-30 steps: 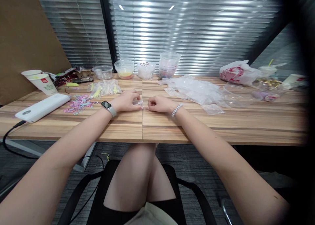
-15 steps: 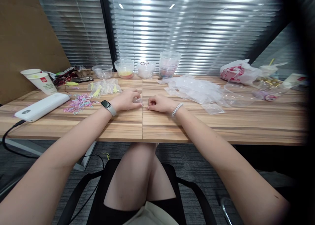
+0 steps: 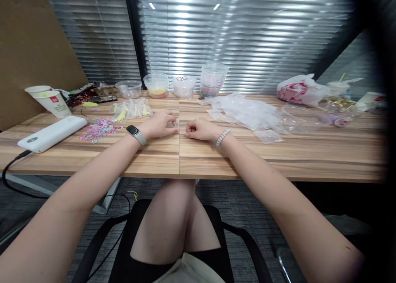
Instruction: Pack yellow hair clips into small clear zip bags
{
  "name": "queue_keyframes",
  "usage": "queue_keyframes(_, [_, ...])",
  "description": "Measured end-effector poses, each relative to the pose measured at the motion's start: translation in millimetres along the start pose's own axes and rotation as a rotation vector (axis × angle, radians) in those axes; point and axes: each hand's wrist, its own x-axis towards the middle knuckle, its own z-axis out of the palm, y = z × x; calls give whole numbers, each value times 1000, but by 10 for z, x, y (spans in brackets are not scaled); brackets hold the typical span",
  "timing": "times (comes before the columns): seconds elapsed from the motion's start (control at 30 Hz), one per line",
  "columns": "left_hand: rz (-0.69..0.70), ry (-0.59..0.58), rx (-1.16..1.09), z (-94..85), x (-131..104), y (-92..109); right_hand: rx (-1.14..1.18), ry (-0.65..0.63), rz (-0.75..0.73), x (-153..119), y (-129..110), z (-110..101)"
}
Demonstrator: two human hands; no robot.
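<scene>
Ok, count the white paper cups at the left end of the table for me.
2. The front cup leans behind the white power bank; the rear cup is just behind it, partly covered. Others may be hidden there.

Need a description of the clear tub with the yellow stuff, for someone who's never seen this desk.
Wooden table, far edge, below the blinds. In the row of clear tubs there, take the second from the left. It shows yellow over orange-red low down; the tub to its left and the one to its right show neither colour.
</scene>
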Motion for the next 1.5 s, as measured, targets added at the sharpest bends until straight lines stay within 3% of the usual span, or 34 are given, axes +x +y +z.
queue_keyframes(0.8, [-42, -34, -9, -14, -5, -2, 5, -2, -10, 7, 8, -4])
queue_keyframes(1.5, [-53, -74, 56, 126, -41, -136, -15, -17, 25, -30, -83, -48])
